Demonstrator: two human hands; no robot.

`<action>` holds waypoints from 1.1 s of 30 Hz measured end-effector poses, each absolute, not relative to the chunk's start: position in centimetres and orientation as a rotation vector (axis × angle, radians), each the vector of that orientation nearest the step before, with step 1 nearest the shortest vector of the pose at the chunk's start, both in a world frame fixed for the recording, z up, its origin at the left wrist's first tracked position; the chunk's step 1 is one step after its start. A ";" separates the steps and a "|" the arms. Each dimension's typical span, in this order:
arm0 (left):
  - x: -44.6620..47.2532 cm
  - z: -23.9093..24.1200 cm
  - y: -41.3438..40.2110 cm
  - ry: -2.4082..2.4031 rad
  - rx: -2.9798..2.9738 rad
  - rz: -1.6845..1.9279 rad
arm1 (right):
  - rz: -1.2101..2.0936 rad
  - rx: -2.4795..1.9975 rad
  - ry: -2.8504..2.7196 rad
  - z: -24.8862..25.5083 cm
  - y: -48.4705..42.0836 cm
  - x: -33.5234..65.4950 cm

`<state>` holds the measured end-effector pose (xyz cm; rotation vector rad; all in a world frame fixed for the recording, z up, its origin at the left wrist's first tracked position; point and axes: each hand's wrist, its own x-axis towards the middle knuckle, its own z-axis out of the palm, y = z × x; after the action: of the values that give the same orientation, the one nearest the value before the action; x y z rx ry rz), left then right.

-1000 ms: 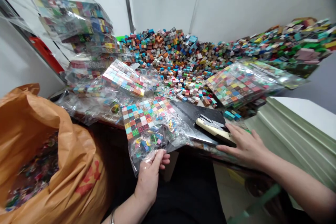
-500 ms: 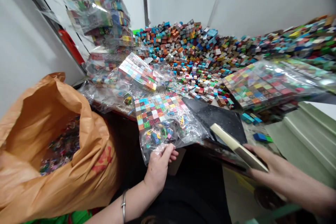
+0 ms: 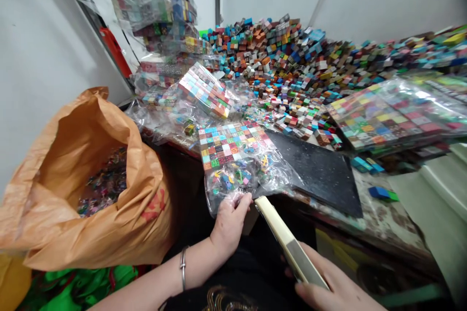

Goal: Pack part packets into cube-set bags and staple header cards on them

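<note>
My left hand (image 3: 229, 226) pinches the near edge of the clear bag (image 3: 235, 158) at the front of the table (image 3: 392, 226), and my right hand (image 3: 339, 283) grips the stapler (image 3: 281, 232) just beside it — lining-up, I judge, the next move calling for a flat, steady edge.

Silver left-wrist bangle (image 3: 183, 268); black garment (image 3: 263, 283) with curling gold pattern (image 3: 222, 300).
</note>
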<state>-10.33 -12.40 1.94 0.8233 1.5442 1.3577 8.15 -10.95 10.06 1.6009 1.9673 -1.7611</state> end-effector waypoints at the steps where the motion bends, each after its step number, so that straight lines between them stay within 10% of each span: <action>1: -10.3 2.1 -12.4 1.544 0.838 1.357 | -1.762 1.605 1.983 10.1 -11.0 7.9; 33: -11.1 2.0 -12.7 1.542 0.942 1.344 | -2.224 1.878 1.392 9.1 -11.9 7.0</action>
<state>-11.10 -12.71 1.98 0.9415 1.5421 1.3438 7.03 -11.90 9.15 1.8783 1.3919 -2.2236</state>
